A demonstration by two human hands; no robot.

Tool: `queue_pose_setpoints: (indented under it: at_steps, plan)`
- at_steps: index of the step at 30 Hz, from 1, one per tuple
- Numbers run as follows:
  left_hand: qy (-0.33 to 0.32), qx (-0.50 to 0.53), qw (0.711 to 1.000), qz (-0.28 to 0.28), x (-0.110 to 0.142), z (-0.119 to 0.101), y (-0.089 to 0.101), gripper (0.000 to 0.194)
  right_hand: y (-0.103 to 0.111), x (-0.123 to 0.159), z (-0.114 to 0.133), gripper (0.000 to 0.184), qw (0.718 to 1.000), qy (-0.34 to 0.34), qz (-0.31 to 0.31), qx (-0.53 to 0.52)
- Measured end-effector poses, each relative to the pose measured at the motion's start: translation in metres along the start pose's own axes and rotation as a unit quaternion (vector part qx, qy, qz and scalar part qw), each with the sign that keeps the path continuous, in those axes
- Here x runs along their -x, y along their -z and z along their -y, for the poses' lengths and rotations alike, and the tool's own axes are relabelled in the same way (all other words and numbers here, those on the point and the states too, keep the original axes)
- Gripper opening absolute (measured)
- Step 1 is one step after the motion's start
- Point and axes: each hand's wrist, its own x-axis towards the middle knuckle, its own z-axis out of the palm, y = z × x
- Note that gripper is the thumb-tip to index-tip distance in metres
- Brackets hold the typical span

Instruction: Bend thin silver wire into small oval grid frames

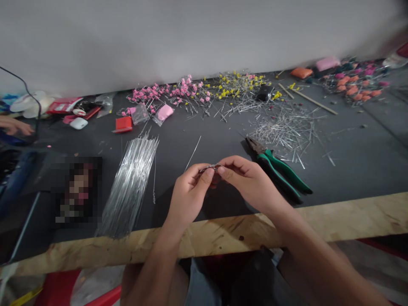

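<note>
Fingertips of both hands meet over the front of the dark tabletop, pinching a short piece of twisted wire [213, 167] between them. My left hand [193, 185] grips its left part with thumb and forefinger. My right hand [244, 176] pinches the right part; the fingers partly hide the wire. Green-handled pliers [277, 168] lie just right of my right hand, jaws pointing away. To the left rests a thick bundle of straight silvery wires [130, 182]. A single wire with a twisted end [154, 182] lies beside it, and another thin wire [193, 153] lies behind my left hand.
Loose cut wires [287, 127] are heaped behind the pliers. Along the wall lie wire stems with pink tips [185, 89], yellow tips [239, 83] and orange tips [353, 87]. Another person's hand [15, 126] is at the far left. A wooden edge [229, 233] borders the table.
</note>
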Motion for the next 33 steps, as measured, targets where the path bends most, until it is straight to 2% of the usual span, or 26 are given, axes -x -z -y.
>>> queue_pose_setpoints:
  at_steps: [12, 33]
  plan:
    - [0.004, -0.004, 1.0, -0.007, -0.0008, 0.0004, -0.0013, 0.015, 0.0026, 0.0013, 0.0001, 0.01, 1.0, 0.005, 0.014, -0.004]
    - [-0.006, -0.007, 1.0, -0.019, -0.0008, -0.0002, -0.0003, 0.012, 0.0004, 0.0018, 0.0, 0.009, 0.999, 0.008, 0.003, 0.036]
